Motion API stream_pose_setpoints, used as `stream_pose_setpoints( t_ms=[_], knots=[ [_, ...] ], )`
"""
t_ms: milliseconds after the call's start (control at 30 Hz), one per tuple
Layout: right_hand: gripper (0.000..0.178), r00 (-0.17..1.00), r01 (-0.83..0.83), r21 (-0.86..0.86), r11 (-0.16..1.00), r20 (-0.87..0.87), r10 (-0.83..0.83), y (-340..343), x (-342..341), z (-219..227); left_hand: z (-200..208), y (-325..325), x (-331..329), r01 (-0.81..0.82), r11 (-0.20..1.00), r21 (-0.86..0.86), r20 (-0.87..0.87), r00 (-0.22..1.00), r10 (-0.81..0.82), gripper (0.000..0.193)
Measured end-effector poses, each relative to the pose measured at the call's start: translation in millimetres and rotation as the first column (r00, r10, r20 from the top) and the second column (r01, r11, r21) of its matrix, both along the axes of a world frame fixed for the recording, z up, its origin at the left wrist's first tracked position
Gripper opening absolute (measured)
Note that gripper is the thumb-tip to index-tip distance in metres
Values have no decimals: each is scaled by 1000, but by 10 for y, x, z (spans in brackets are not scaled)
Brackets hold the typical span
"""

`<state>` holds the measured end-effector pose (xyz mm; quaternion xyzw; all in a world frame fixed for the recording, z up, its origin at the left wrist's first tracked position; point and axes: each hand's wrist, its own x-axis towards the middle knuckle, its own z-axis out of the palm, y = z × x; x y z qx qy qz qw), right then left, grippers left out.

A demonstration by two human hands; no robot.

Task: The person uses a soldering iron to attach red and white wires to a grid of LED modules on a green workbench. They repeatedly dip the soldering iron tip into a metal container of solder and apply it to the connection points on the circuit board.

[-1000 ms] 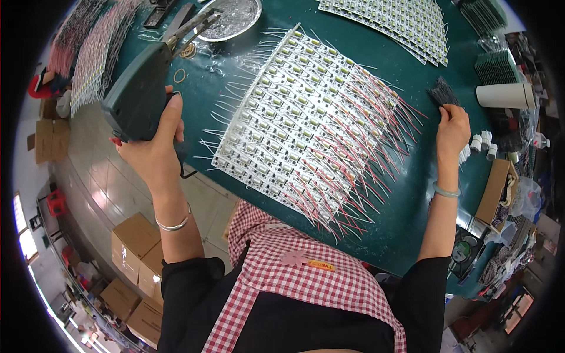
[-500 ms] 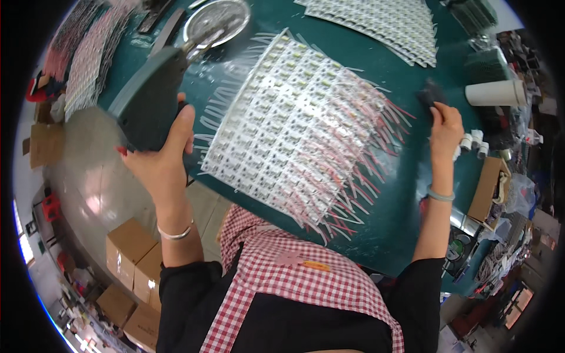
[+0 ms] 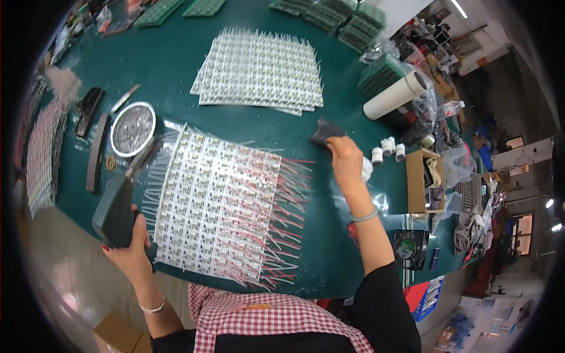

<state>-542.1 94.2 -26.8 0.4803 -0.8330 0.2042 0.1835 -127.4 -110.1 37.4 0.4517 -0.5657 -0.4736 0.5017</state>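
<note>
My left hand (image 3: 130, 250) grips a dark grey-green, gun-shaped hand tool (image 3: 113, 215) with a narrow metal tip that reaches up beside a round silver-rimmed dish (image 3: 121, 152). Right of this tool, a white circuit-board panel (image 3: 197, 200) lies on the green table. Rows of small components cover the panel; red and white wires stick out on its right, and pale wire loops on its left. Beyond the panel's upper right corner, my right hand (image 3: 347, 162) pinches a crumpled dark grey piece (image 3: 326, 132), perhaps cloth, at the table surface.
Similar white panels (image 3: 259, 70) are stacked at the far middle. A white tube (image 3: 394, 97), small white bottles (image 3: 387, 147) and an open cardboard box (image 3: 416, 179) stand right. Wired strips (image 3: 44, 150) lie far left. Stacked green boards (image 3: 329, 15) sit at the back.
The view has shifted and now takes in more of the table's far side. Both hands appear lower in it and keep their holds. The dark piece looks less blurred.
</note>
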Motion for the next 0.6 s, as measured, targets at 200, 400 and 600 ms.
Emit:
stream_pose_setpoints(
  t_ms=[200,400,600],
  knots=[
    [16,988,-60,289,955,-117,98,-168,243,505,44,3,56,40,999,12,3,999,-40,27],
    [10,935,-69,726,684,-192,298,-790,563,737,175,106,-32,66,997,49,-72,995,-62,25],
    [6,952,-85,853,515,-82,293,-1141,725,464,229,197,-38,133,988,82,-58,990,-129,28]
  ],
)
